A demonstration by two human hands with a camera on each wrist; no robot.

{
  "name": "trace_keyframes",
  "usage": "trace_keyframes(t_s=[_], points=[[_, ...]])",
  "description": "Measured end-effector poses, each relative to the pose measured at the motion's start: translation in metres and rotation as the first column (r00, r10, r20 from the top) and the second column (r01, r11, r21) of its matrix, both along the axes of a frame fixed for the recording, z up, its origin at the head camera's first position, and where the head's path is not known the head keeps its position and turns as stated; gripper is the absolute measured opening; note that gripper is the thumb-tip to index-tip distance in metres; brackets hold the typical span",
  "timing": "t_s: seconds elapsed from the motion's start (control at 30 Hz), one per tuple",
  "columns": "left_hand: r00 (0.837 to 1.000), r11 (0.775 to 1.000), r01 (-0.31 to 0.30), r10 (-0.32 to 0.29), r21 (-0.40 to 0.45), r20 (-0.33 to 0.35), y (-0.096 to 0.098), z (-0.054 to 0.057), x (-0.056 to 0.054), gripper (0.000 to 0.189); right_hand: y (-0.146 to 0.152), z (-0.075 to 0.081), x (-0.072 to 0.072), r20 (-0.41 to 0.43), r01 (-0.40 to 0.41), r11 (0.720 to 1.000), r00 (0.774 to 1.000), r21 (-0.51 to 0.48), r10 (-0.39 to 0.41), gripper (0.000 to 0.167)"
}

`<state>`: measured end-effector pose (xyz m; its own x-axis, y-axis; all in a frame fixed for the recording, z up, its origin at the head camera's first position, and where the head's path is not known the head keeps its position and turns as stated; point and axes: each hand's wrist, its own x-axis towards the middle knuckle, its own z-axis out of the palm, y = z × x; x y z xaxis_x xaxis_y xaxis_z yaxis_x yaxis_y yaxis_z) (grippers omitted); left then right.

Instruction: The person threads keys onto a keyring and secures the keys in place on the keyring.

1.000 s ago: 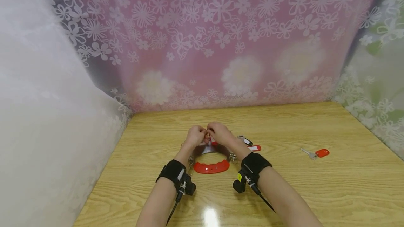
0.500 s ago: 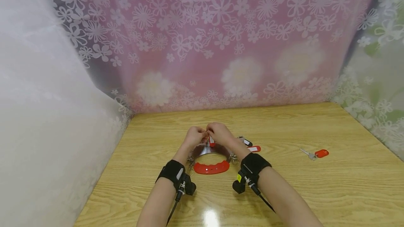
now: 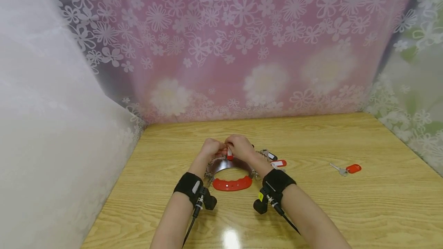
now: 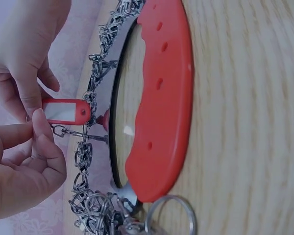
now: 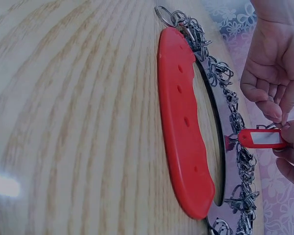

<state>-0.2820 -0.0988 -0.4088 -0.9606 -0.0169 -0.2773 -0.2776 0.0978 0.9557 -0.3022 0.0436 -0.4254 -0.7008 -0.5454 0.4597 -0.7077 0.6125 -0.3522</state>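
Both hands meet over the far side of a red-handled metal hoop, its curved steel plate [image 3: 226,163] hung with metal chain links [image 4: 83,156]. The red handle [image 3: 232,184] faces the near side. My right hand [image 3: 240,147] pinches the end of a red key tag [image 5: 264,138] with a white label; the tag points toward the plate. Close against it, my left hand [image 3: 212,148] has thumb and finger pinched at a small metal hook [image 4: 61,130]. The fingertips partly hide the hook and the tag's end.
Right of the hands lie a second red tag [image 3: 278,163] and a black tag [image 3: 272,156]. A key [image 3: 340,170] with another red tag [image 3: 353,168] rests farther right on the wooden table [image 3: 311,210]. Flowered cloth [image 3: 221,49] hangs behind.
The held red tag has swung from a sideways tilt to nearly straight down toward the plate. Both hands have shifted slightly left, fingertips still together.
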Motion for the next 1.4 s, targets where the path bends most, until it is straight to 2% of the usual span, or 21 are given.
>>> trace_keyframes(t_s=[0.1,0.17,0.23,0.27,0.3,0.4,0.43,0.5,0.57,0.63,0.83,1.03,1.4], points=[[1.0,1.0,-0.013,0.013,0.026,0.017,0.001,0.001,-0.001,0.017,-0.001,0.0,-0.001,-0.033,0.005,1.0,0.999,0.007,-0.004,0.009],[1.0,1.0,0.002,-0.002,-0.024,-0.024,0.001,0.0,-0.001,0.017,-0.002,0.001,-0.001,0.0,0.018,1.0,1.0,0.004,-0.018,0.01],[0.996,0.991,0.023,-0.034,-0.129,-0.086,0.001,-0.002,-0.001,0.018,-0.002,0.002,-0.002,0.073,0.041,0.999,0.996,-0.006,-0.04,0.011],[0.991,0.979,0.036,-0.061,-0.201,-0.12,0.001,-0.003,-0.001,0.019,-0.002,0.002,-0.002,0.114,0.056,0.998,0.992,-0.012,-0.054,0.012],[0.983,0.957,0.05,-0.098,-0.286,-0.156,0.0,-0.004,-0.001,0.018,-0.002,0.003,-0.003,0.151,0.074,0.997,0.986,-0.017,-0.071,0.012],[0.957,0.878,0.075,-0.197,-0.473,-0.215,-0.001,-0.007,-0.002,0.017,0.0,0.004,-0.005,0.249,0.113,0.992,0.964,-0.055,-0.095,0.012],[0.948,0.855,0.08,-0.224,-0.512,-0.225,-0.002,-0.008,-0.002,0.016,0.0,0.004,-0.006,0.271,0.121,0.99,0.958,-0.069,-0.098,0.012],[0.935,0.833,0.093,-0.262,-0.545,-0.24,-0.002,-0.009,-0.004,0.015,0.001,0.003,-0.007,0.299,0.132,0.987,0.949,-0.093,-0.098,0.012],[0.933,0.834,0.093,-0.264,-0.544,-0.246,-0.001,-0.01,-0.004,0.015,0.002,0.002,-0.009,0.314,0.131,0.986,0.945,-0.108,-0.091,0.012],[0.939,0.844,0.086,-0.247,-0.529,-0.24,0.0,-0.009,-0.005,0.016,0.003,0.002,-0.009,0.3,0.117,0.988,0.95,-0.099,-0.082,0.012],[0.969,0.905,0.055,-0.151,-0.421,-0.197,0.004,-0.008,-0.004,0.016,0.002,0.001,-0.009,0.221,0.087,0.996,0.972,-0.022,-0.08,0.009],[0.983,0.948,0.07,-0.119,-0.311,-0.143,0.004,-0.009,-0.005,0.017,0.002,0.001,-0.008,0.164,0.091,0.996,0.982,0.011,-0.091,0.01],[0.992,0.981,0.082,-0.098,-0.178,-0.082,0.001,-0.008,-0.005,0.022,0.001,-0.001,-0.008,0.124,0.087,0.996,0.988,0.036,-0.091,0.011]])
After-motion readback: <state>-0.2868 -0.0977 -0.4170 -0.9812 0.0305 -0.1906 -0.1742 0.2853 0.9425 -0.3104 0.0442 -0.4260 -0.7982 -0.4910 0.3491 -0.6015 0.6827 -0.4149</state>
